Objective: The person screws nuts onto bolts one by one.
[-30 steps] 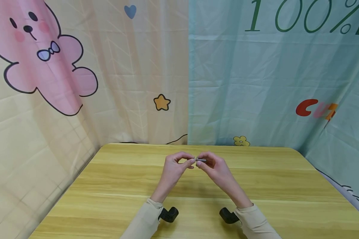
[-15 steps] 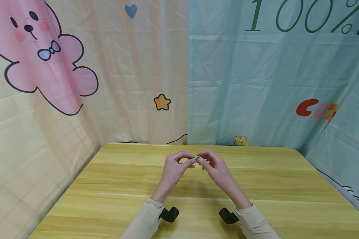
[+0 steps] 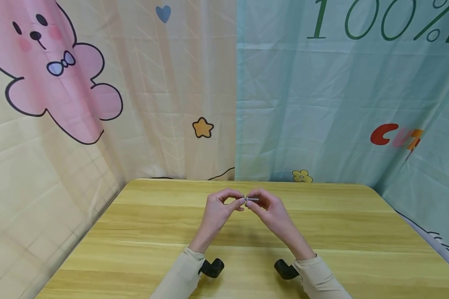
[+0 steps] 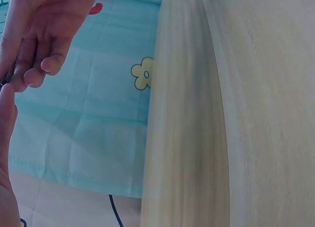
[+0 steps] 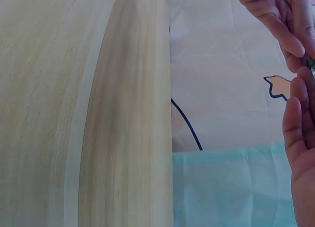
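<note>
A small silver bolt (image 3: 252,199) lies level between my two hands, above the far half of the table. It has a thin shaft and a wider piece near its left end, too small to make out clearly. My left hand (image 3: 220,207) pinches the left end with thumb and forefinger. From the other side, my right hand (image 3: 267,208) has its thumb and forefinger at the wider piece, and the shaft points right past them. The left wrist view shows my right hand (image 4: 47,37) meeting the left fingertips. In the right wrist view fingers mostly hide the metal (image 5: 310,63).
The wooden table (image 3: 153,224) spreads under both arms. Printed curtains (image 3: 321,104) stand behind its far edge and along the sides. A black wrist device (image 3: 212,268) sticks out at the left cuff, and another black device (image 3: 286,270) at the right cuff.
Half a second ago my right fingers were closer over the bolt and covered most of its shaft. Now they have shifted and the shaft shows again, as a second ago. My left hand stays put.
</note>
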Demonstrator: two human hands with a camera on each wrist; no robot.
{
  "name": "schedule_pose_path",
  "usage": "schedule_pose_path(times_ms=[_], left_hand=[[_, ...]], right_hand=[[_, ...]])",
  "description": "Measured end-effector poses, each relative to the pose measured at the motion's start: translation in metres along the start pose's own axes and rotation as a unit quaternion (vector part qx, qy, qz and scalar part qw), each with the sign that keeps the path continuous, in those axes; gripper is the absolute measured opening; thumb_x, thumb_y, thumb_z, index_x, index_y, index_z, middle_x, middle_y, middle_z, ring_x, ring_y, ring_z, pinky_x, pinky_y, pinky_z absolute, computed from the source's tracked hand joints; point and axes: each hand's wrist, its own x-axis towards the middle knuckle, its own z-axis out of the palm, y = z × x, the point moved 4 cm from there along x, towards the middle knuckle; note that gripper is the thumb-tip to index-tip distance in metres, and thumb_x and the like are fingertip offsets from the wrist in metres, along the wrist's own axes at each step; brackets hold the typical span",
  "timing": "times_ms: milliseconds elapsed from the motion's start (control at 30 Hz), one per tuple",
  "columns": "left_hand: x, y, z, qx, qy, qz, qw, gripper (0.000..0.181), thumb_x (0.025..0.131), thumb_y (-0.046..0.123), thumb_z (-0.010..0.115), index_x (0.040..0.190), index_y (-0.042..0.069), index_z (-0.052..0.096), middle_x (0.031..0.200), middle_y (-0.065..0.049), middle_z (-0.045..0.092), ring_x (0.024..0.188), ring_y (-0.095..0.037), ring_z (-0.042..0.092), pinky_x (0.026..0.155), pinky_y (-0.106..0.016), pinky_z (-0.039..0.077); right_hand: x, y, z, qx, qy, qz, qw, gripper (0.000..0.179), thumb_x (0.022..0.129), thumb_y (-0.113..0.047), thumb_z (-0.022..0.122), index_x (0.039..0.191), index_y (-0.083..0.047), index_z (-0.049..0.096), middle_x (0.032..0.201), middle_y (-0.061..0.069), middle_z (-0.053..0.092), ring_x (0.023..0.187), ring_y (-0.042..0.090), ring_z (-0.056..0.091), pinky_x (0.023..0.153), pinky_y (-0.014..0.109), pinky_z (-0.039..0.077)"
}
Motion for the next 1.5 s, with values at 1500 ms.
schedule_pose_path(times_ms=[1500], left_hand=[[-0.001,0.001,0.001,0.000,0.008,-0.022,0.9997,0.011,0.088,-0.001,0.071,0.097,-0.008,0.071,0.097,-0.020,0.068,0.094,-0.028,0.065,0.073,-0.040,0.060]], right_hand=[[0.000,0.001,0.001,-0.018,0.002,-0.010,0.9998,0.019,0.095,-0.015,0.068,0.114,-0.012,0.065,0.110,0.002,0.065,0.104,0.019,0.063,0.085,0.035,0.055]])
